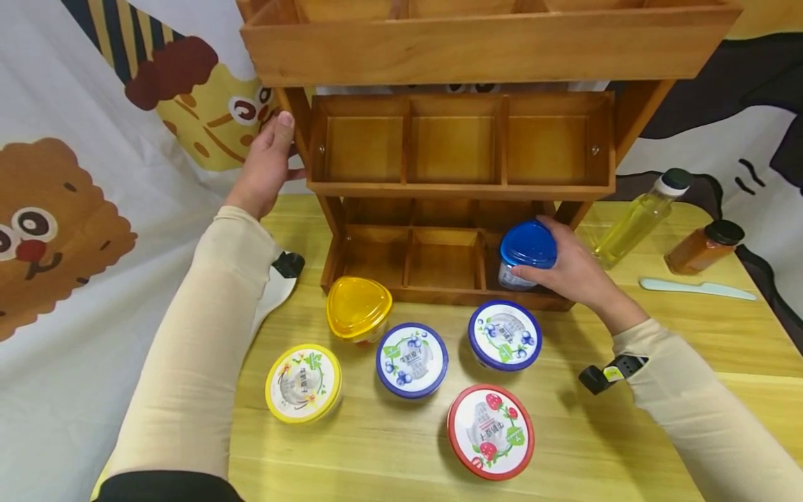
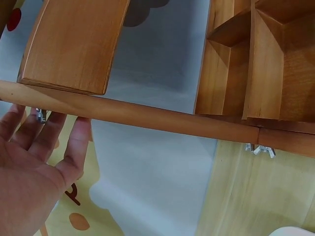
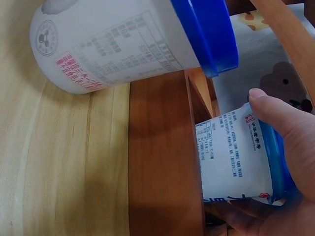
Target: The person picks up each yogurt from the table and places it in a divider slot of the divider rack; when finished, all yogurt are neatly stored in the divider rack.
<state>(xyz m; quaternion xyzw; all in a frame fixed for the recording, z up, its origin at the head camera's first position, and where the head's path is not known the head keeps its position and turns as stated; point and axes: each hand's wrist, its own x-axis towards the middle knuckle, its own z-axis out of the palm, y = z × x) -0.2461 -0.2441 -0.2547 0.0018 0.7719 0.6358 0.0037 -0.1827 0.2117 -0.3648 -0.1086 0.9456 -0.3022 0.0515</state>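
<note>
My right hand (image 1: 574,268) grips a white tub with a clear blue lid (image 1: 529,245), its thumb on the near side. The tub sits within the right compartment of the lowest tier of a wooden rack (image 1: 461,188); its label (image 3: 226,157) shows in the right wrist view. My left hand (image 1: 266,164) touches the rack's left side post (image 2: 147,115) with fairly straight fingers (image 2: 76,147). Nearest the right hand on the table stands a blue-rimmed blueberry cup (image 1: 505,335). Another blueberry cup (image 1: 412,360) is to its left.
A yellow-lidded tub (image 1: 359,309), a yellow-rimmed cup (image 1: 304,383) and a red-rimmed strawberry cup (image 1: 491,432) stand before the rack. Right of it are an oil bottle (image 1: 640,219), a dark-lidded jar (image 1: 704,247) and a pale knife (image 1: 698,288). A white utensil (image 1: 276,293) lies left.
</note>
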